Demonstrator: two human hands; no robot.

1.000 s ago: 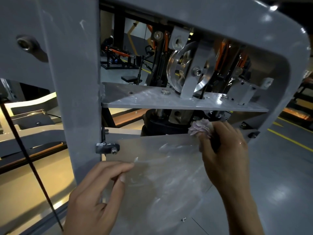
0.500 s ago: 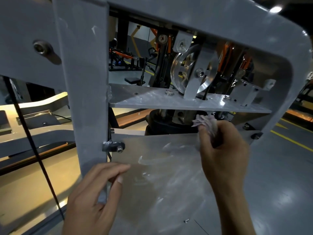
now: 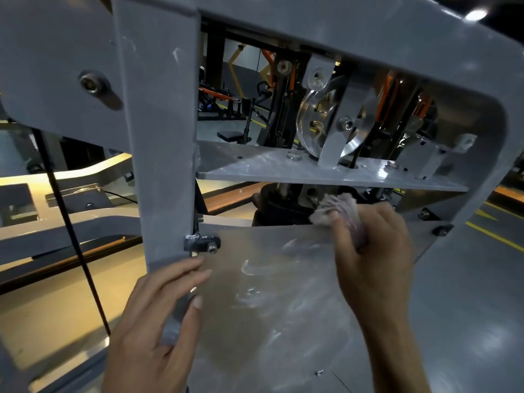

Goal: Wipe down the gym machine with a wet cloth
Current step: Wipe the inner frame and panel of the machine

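Note:
The gym machine's grey steel frame (image 3: 158,143) fills the view, with a clear plastic shield panel (image 3: 269,293) bolted below a grey horizontal plate (image 3: 255,165). My right hand (image 3: 374,251) grips a bunched pale pink cloth (image 3: 334,208) and holds it at the panel's top edge, under the plate. My left hand (image 3: 158,321) holds the grey upright's lower end, fingers and thumb wrapped round its edge beside the panel. White smears streak the panel.
A silver pulley wheel (image 3: 326,123) and brackets stand on the plate. A black cable (image 3: 71,222) runs down at the left. Other gym equipment (image 3: 224,106) and a grey floor with yellow lines (image 3: 493,234) lie beyond.
The view has shifted, so the frame sits further right and lower. My right hand with the cloth stays at the panel's top edge. My left hand keeps its hold on the upright.

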